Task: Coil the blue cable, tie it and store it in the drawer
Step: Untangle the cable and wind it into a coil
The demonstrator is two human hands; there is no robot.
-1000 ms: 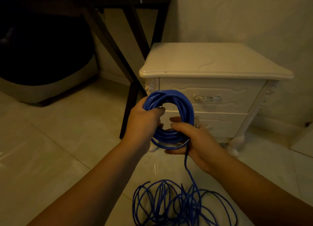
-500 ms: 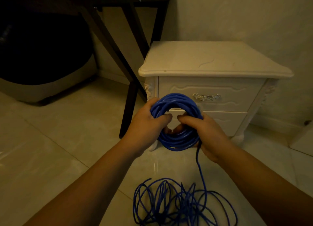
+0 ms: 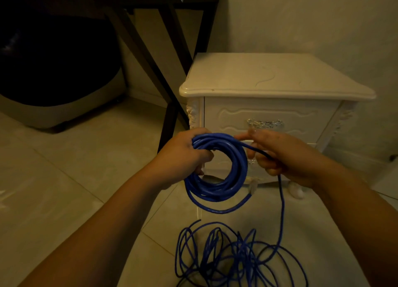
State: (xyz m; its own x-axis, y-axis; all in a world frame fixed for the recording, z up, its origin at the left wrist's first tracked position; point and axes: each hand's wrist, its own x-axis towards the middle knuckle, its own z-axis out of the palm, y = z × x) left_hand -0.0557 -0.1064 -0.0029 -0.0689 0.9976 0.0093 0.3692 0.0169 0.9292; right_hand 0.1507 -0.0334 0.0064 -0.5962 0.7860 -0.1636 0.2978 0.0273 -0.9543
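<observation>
Left hand (image 3: 183, 155) grips the half-wound ring of thin blue rubber-sheathed cable (image 3: 215, 191), right hand (image 3: 286, 157) pinches the feeding strand just beside it, rest tangled on beige tiled floor (image 3: 64, 179); judge best to lay equal-sized loops flat, feeding slack without kinks.

The person's left hand (image 3: 183, 155) and right hand (image 3: 286, 157) are both bare, as are the wrists behind them. The left forearm (image 3: 112, 218) is uncovered along its whole visible length and widens from the wrist toward 7 o'clock, where the picture's edge cuts it off. The right forearm (image 3: 355, 211) is likewise uncovered, broadening toward 4 o'clock until it leaves the picture. The back of the left hand looks smooth and rounded. The right hand's outline is soft and blurred, most of all at its 10 o'clock end. Dim, warm light hides finer detail.
</observation>
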